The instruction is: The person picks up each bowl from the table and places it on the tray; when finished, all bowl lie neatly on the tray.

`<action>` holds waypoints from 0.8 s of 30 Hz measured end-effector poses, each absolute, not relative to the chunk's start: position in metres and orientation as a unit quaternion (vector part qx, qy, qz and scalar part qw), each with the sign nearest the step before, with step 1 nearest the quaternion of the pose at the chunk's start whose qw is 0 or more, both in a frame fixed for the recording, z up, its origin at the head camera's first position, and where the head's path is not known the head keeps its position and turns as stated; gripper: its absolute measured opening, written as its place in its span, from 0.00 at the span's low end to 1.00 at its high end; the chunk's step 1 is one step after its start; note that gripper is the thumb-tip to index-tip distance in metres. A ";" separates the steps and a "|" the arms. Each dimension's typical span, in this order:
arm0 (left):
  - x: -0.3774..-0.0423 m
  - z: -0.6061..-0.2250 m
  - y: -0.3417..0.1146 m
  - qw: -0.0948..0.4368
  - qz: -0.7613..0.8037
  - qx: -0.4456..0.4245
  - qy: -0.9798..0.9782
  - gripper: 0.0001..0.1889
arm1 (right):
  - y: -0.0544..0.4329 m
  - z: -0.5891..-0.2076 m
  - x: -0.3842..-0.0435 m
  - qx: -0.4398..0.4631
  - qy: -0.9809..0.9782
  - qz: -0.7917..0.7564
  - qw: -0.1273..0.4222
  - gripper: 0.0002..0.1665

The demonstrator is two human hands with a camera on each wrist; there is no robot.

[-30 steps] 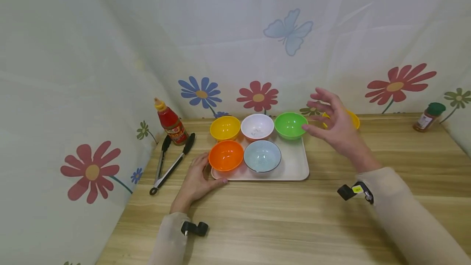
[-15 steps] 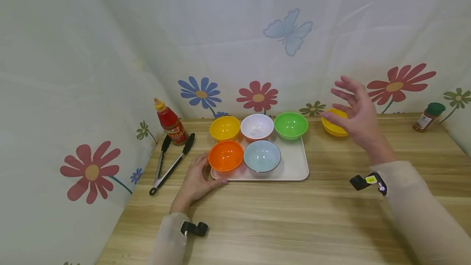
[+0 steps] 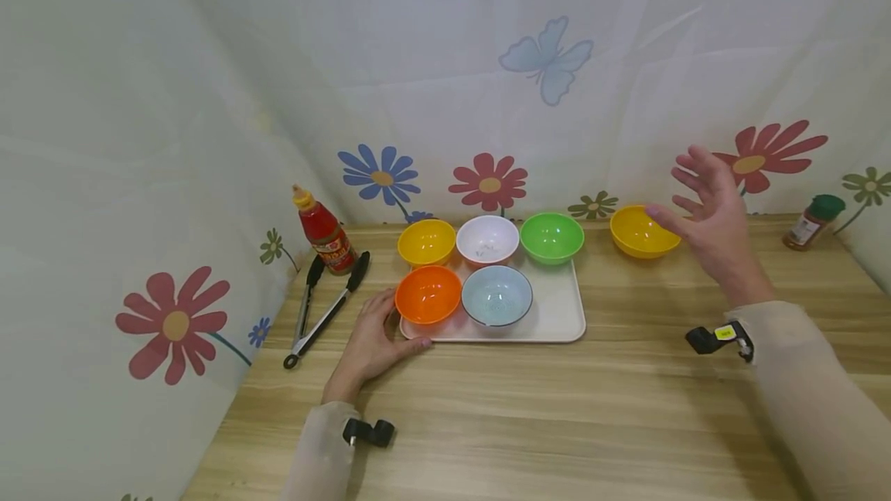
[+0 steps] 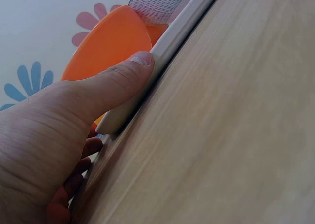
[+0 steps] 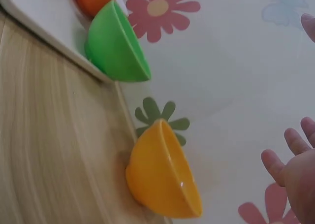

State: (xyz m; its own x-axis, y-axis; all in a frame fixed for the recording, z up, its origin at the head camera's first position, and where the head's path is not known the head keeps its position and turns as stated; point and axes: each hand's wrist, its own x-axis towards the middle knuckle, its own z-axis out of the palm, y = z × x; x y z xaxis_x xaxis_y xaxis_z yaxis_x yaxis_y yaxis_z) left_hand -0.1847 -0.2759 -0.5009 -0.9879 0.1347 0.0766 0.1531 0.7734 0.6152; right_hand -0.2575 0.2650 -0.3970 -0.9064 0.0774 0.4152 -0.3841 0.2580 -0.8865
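At the near left corner of a white tray (image 3: 557,315), my left hand (image 3: 372,342) grips the edge. Its thumb (image 4: 123,79) lies along the front rim, and the curled fingers are at the left side, partly hidden. Beside that hand sits an orange bowl (image 3: 428,294) on the tray, with a pale blue bowl (image 3: 496,296) to its right. Behind them stand a yellow bowl (image 3: 426,243), a white bowl (image 3: 487,239) and a green bowl (image 3: 552,238). My right hand (image 3: 717,219) is raised, fingers spread and holding nothing, near another yellow bowl (image 3: 636,234) standing on the table.
To the left, metal tongs (image 3: 327,315) with black tips lie beside a red sauce bottle (image 3: 326,232) with a yellow cap. A spice jar (image 3: 810,223) with a green lid stands far right. A flowered curtain (image 3: 431,99) hangs behind the wooden table (image 3: 522,416).
My right hand has moved away to the right from the green bowl, passing in front of the separate yellow bowl and uncovering it. The left hand and the bowls stay where they were.
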 end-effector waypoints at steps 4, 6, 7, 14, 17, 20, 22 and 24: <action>-0.185 -0.501 -0.276 0.014 -0.327 -0.075 -0.942 0.60 | 0.274 -0.406 -0.260 0.082 -0.781 0.590 0.189 0.55; -0.185 -0.501 -0.276 0.015 -0.327 -0.075 -0.942 0.60 | 0.278 -0.411 -0.261 0.071 -0.785 0.588 0.182 0.54; -0.185 -0.501 -0.276 0.015 -0.327 -0.075 -0.942 0.60 | 0.280 -0.414 -0.261 0.067 -0.787 0.587 0.179 0.54; -0.184 -0.502 -0.276 0.017 -0.332 -0.077 -0.940 0.60 | 0.293 -0.439 -0.264 0.049 -0.793 0.586 0.159 0.53; -0.184 -0.502 -0.275 0.016 -0.330 -0.073 -0.941 0.61 | 0.296 -0.447 -0.266 0.040 -0.799 0.580 0.153 0.53; -0.184 -0.501 -0.275 0.014 -0.328 -0.070 -0.942 0.61 | 0.297 -0.455 -0.268 0.029 -0.809 0.572 0.137 0.55; -0.184 -0.501 -0.275 0.014 -0.329 -0.068 -0.942 0.61 | 0.297 -0.459 -0.269 0.020 -0.814 0.568 0.121 0.55; -0.184 -0.501 -0.275 0.014 -0.329 -0.069 -0.942 0.61 | 0.298 -0.464 -0.270 0.013 -0.817 0.566 0.108 0.57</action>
